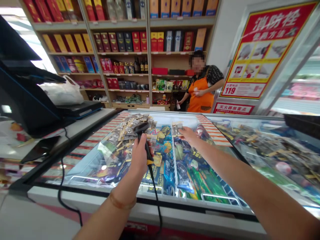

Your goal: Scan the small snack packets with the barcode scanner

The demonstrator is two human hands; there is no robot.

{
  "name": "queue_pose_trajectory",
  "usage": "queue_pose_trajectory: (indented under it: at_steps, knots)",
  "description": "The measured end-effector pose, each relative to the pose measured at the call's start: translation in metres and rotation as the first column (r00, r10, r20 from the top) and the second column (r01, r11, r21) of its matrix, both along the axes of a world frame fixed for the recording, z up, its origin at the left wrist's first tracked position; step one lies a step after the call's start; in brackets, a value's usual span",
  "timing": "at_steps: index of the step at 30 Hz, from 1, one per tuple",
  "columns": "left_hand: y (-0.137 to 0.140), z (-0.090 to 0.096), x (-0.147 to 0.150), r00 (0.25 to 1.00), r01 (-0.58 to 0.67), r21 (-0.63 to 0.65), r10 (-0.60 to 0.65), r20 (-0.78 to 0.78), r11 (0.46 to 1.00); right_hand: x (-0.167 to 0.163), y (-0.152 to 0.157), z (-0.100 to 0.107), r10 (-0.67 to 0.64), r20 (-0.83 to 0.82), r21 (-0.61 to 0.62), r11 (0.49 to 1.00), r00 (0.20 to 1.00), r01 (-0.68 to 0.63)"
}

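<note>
My left hand (140,151) is wrapped round the handle of a black barcode scanner (141,127), held above the glass top of a chest freezer (82,173). From the grip a black cable (155,190) runs down over the front edge. Farther forward, my right hand (186,132) has its fingers closed on a small clear packet (176,129) with dark contents and a pale strip. To the left, behind the scanner, a heap of similar packets (122,130) lies on the glass. Colourful ice cream wrappers (162,166) show through the lid below.
A person in an orange apron (201,95) stands behind the freezer. Black checkout equipment (27,93) and a white plastic bag (61,91) are on the left counter. Shelves of boxes (120,41) line the back. More packets (277,146) lie to the right.
</note>
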State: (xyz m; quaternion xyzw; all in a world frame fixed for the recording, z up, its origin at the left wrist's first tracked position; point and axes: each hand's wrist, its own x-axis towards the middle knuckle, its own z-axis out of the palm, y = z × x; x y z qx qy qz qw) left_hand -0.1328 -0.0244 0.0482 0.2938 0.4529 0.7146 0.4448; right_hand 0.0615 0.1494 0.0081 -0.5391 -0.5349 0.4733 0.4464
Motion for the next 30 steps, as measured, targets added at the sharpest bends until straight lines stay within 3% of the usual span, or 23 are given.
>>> queue_pose_trajectory:
  at_steps: [6,10,18,26,30]
  knots:
    - [-0.013,-0.002,-0.057,0.992,-0.123,-0.049,0.124,0.010,0.991,-0.098,-0.019,0.007,0.168,-0.016,-0.050,0.984,0.986,-0.168]
    - [-0.021,-0.001,-0.068,0.990,-0.140,-0.044,0.141,0.019,0.989,-0.126,-0.023,0.009,0.250,0.046,-0.063,0.967,0.967,-0.247]
    - [-0.016,-0.002,-0.051,0.996,-0.084,-0.041,0.086,0.028,0.996,-0.107,-0.011,0.000,0.215,0.238,-0.043,0.977,0.947,-0.211]
    - [-0.010,0.000,-0.021,1.000,-0.018,-0.062,0.018,-0.002,0.998,-0.112,-0.018,0.003,0.286,0.077,-0.013,0.958,0.955,-0.286]
    - [-0.004,0.003,0.005,0.998,0.038,-0.056,-0.040,-0.041,0.998,-0.080,-0.012,0.001,0.216,0.058,0.044,0.975,0.975,-0.218]
